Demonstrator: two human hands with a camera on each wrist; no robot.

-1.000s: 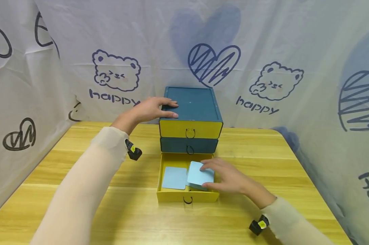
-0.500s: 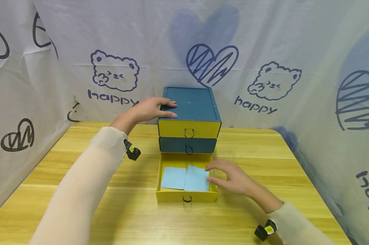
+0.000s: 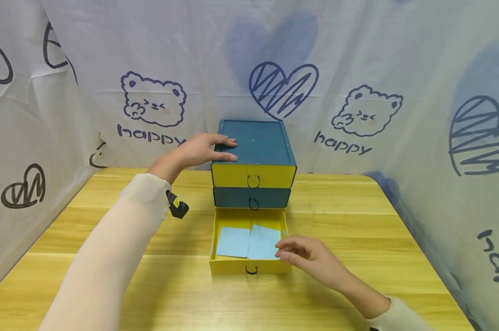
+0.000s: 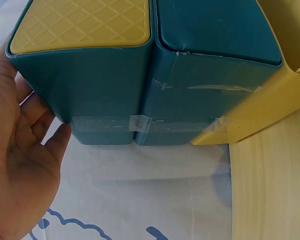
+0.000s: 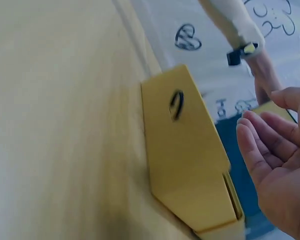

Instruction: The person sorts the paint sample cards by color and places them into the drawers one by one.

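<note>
My left hand (image 3: 197, 149) rests on the top left edge of a blue and yellow drawer box (image 3: 255, 142); in the left wrist view its fingers (image 4: 35, 112) lie along the box's side. The bottom yellow drawer (image 3: 251, 267) is pulled out. Inside it two light blue square cards (image 3: 233, 242) lie side by side, the right card (image 3: 264, 242) slightly turned and partly behind my fingertips in the head view. My right hand (image 3: 315, 262), fingers loosely bent and holding nothing, is over the drawer's front right corner. The right wrist view shows it beside the drawer front (image 5: 182, 145) with its black loop handle (image 5: 176, 104).
Above the pulled-out drawer, a blue drawer (image 3: 251, 197) and a yellow drawer (image 3: 254, 175) are closed, each with a black loop. The box stands on a wooden table (image 3: 170, 294) near its back edge, before a white printed cloth (image 3: 216, 46).
My right hand has let go of a light blue card, which now lies flat in the drawer, and has drawn back toward the drawer's front right corner. The left hand stays on the box.
</note>
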